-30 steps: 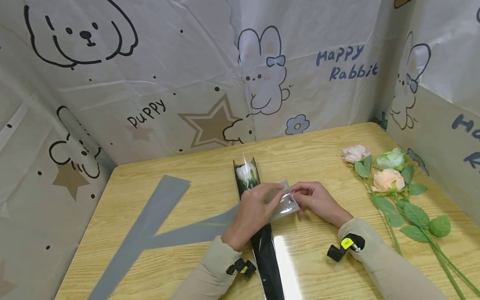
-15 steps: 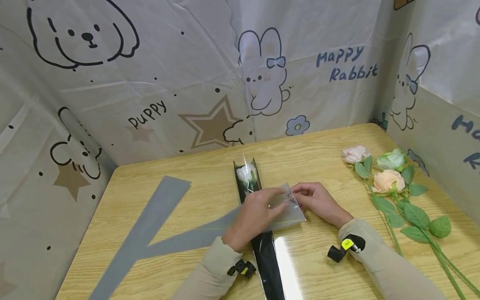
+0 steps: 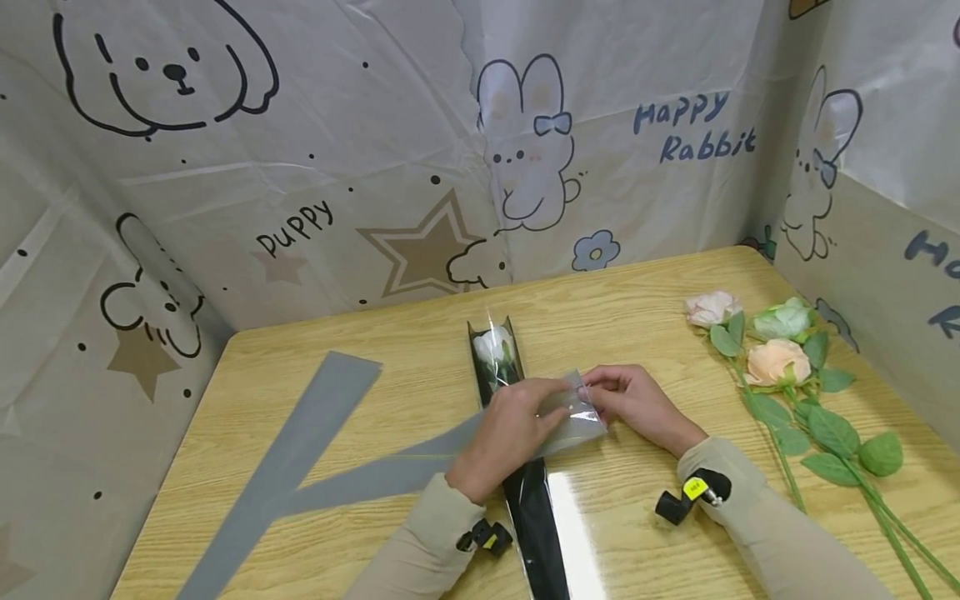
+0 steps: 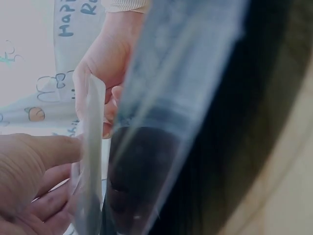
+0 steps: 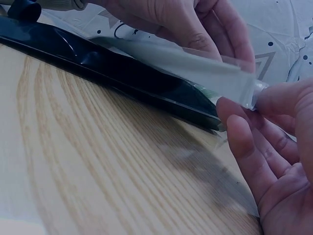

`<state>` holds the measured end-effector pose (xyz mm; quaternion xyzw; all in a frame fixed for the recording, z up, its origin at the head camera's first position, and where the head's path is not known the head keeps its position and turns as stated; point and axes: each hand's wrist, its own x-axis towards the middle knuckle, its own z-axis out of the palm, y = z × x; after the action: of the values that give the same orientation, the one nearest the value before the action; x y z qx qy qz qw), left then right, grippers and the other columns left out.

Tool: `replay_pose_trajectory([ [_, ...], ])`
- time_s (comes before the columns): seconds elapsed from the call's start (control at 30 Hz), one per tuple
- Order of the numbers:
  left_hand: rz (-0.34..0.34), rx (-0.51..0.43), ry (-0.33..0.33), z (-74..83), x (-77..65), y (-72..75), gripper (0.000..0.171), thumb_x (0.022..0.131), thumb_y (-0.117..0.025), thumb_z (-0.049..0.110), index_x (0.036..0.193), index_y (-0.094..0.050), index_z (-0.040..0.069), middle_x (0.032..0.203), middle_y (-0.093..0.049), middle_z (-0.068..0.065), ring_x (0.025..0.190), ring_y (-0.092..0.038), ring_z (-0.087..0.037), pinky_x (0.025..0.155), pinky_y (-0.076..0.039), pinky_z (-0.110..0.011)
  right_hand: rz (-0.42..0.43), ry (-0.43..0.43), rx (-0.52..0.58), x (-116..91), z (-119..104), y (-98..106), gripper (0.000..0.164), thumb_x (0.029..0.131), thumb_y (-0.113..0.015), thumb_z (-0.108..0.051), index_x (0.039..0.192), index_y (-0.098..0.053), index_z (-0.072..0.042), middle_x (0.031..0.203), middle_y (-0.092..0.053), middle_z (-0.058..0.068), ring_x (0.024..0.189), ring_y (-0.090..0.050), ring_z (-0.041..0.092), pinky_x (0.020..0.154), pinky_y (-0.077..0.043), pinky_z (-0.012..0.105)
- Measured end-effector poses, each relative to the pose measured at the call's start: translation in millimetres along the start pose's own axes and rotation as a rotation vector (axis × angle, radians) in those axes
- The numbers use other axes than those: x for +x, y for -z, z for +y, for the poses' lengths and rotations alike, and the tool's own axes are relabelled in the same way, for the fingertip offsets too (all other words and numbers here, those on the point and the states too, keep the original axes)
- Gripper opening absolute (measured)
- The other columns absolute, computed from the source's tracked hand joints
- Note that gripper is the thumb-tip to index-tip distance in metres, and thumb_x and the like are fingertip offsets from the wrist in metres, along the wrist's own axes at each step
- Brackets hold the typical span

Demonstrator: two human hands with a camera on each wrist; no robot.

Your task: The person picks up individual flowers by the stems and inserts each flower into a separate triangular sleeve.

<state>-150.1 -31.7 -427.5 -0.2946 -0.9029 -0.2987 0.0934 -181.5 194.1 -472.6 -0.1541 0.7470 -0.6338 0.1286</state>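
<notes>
A white artificial rose lies in a long black flower sleeve with a clear front, running down the middle of the table. Across the sleeve passes a translucent grey wrapping strip. My left hand holds this strip over the sleeve, thumb and fingers near its right end. At that end my right hand pinches the edge between thumb and fingers. Seen from the right wrist, the strip stands folded above the sleeve, its crumpled tip at the right thumb. The left wrist view shows the left fingers against the fold.
Another grey strip lies slanted on the left, overlapped by the first one. At the right are pink, green and peach artificial roses with long stems. Printed cloth walls border the wooden table.
The strip's right end has spread toward the front right, then curled back slightly. Its left part has slid a little toward the front. My left fingers have shifted slightly; the right hand stays nearly in place.
</notes>
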Motion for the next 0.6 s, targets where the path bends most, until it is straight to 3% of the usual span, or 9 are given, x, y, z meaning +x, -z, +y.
replay_pose_trajectory([
  [0.23, 0.033, -0.011, -0.012, -0.9, -0.2, 0.2, 0.03, 0.096, -0.075, 0.017, 0.125, -0.075, 0.012, 0.122, -0.078, -0.005, 0.113, -0.075, -0.019, 0.094, -0.063, -0.034, 0.009, -0.007, -0.009, -0.1, 0.5, 0.0, 0.027, 0.101, -0.066, -0.015, 0.116, -0.069, 0.006, 0.086, -0.075, -0.007, 0.062, -0.063, 0.007, 0.057, -0.059, 0.027],
  [0.6, 0.137, -0.011, -0.099, -0.2, 0.9, 4.2, 0.025, 0.095, -0.075, 0.011, 0.12, -0.076, 0.009, 0.116, -0.08, -0.007, 0.107, -0.077, -0.019, 0.089, -0.064, -0.032, -0.003, 0.006, 0.007, 0.9, 1.8, 0.9, 0.03, 0.104, -0.062, -0.015, 0.118, -0.067, 0.01, 0.087, -0.075, -0.009, 0.055, -0.063, 0.009, 0.056, -0.059, 0.03],
])
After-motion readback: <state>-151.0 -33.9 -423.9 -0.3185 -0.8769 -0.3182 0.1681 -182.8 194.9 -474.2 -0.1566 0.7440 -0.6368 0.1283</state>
